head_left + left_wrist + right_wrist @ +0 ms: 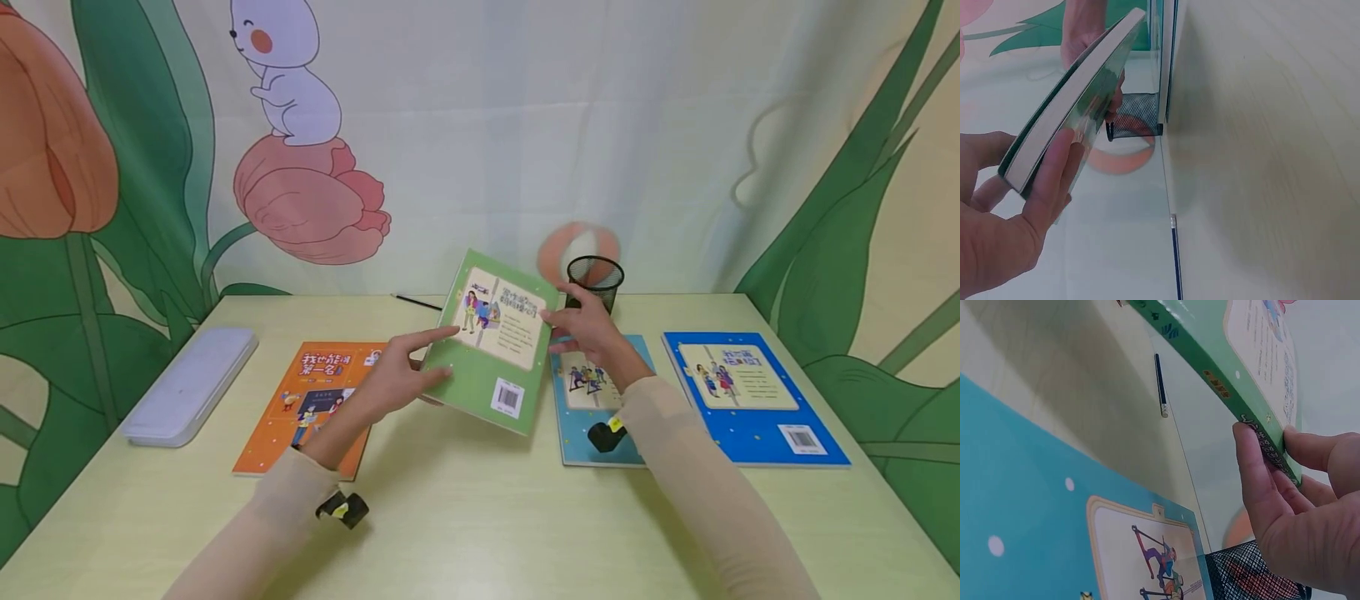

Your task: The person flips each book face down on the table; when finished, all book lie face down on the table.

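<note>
A green book, its back cover with a barcode facing up, is held tilted above the middle of the table. My left hand grips its left edge, fingers on both covers, as the left wrist view shows at the page side. On the opposite side my right hand pinches the spine near the top corner; the thumb and fingers show there in the right wrist view. Below the right hand lies a light blue book, partly covered by the arm. An orange book lies under the left forearm.
At the right lies a dark blue book, back cover up. A black mesh pen holder stands at the table's back edge, behind the right hand. A dark pencil lies near that edge. A pale pencil case sits at the left.
</note>
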`<state>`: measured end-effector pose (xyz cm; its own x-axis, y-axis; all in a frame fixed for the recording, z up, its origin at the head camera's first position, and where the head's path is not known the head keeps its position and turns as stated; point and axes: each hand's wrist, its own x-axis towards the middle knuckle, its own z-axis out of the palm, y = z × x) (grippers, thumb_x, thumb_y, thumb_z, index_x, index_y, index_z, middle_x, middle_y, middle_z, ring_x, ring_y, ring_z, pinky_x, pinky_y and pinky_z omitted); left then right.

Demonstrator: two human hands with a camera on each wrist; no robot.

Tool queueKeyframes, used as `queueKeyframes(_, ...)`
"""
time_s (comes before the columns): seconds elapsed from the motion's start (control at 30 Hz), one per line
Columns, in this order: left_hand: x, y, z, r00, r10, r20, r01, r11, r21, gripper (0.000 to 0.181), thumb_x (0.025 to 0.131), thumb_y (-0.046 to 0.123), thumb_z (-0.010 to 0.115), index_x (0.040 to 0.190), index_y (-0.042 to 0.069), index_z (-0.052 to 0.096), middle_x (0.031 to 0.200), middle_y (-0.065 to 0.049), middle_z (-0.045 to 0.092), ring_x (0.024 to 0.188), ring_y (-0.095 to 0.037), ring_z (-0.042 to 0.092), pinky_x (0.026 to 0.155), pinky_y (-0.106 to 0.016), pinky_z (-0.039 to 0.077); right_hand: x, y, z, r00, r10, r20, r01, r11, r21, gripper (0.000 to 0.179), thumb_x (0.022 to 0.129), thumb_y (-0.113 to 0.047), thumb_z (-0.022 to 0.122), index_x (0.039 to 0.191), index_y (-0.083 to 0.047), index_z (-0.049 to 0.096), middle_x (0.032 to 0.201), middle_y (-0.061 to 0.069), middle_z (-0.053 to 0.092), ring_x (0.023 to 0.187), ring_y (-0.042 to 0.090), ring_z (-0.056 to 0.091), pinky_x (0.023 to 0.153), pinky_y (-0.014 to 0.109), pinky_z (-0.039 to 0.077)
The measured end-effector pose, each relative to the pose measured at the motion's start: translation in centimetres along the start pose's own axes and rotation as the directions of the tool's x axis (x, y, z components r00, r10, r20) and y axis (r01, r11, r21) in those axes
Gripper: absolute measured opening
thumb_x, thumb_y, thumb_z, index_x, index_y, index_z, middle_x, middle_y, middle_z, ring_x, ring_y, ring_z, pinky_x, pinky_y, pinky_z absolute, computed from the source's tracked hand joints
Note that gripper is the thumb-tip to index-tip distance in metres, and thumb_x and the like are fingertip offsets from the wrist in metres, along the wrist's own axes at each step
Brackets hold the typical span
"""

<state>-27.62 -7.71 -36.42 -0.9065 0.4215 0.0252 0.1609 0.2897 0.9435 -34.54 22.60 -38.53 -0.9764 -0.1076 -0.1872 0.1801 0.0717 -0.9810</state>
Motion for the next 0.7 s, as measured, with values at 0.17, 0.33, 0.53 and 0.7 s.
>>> queueKeyframes(0.17,-0.3,-0.4,-0.5,0.996,-0.077,0.045,0.072,0.991,0.110,0.059,0.088,-0.003,0.070,0.144,0.011,0.055,0.146,-0.026,0.048,0.097,-0.036,0.073,0.068,-0.038,0.062,0.3,0.1,0.1,1.000,-0.003,0.022,0.004,0.998,-0.064,0.071,0.100,-0.015,0.060,0.159,-0.026,0.023,0.123,0.018,0.063,0.077,0.016,0.068,0.065,0.033,0.061)
queueKeyframes(0.33,-0.3,-1.0,-0.6,0.991,-0.126,0.053,0.109,0.961,0.253,0.064,0.085,0.003,0.077,0.144,0.015,0.055,0.134,-0.023,0.056,0.088,-0.024,0.068,0.069,-0.030,0.058,0.4,0.3,0.4,0.999,-0.010,0.050,0.017,0.991,-0.134,0.069,0.100,-0.013,0.061,0.159,-0.025,0.026,0.134,0.027,0.057,0.082,0.019,0.068,0.067,0.034,0.061)
queueKeyframes(0.53,-0.5,-2.0,-0.8,0.981,-0.177,0.079,0.148,0.947,0.283,0.068,0.083,0.004,0.079,0.145,0.016,0.054,0.113,-0.020,0.058,0.075,-0.019,0.062,0.063,-0.031,0.058,0.5,0.4,1.0,0.995,-0.001,0.103,0.020,0.984,-0.180,0.070,0.100,-0.010,0.060,0.159,-0.023,0.026,0.132,0.027,0.058,0.087,0.021,0.068,0.079,0.046,0.061)
queueKeyframes(0.7,-0.5,-3.0,-1.0,0.969,-0.222,0.105,0.184,0.939,0.291,0.070,0.083,0.004,0.080,0.146,0.018,0.053,0.102,-0.018,0.057,0.062,-0.019,0.060,0.062,-0.034,0.059,0.8,0.7,1.3,0.988,0.007,0.153,0.029,0.973,-0.227,0.071,0.099,-0.009,0.060,0.159,-0.018,0.024,0.132,0.030,0.058,0.090,0.022,0.069,0.085,0.050,0.059)
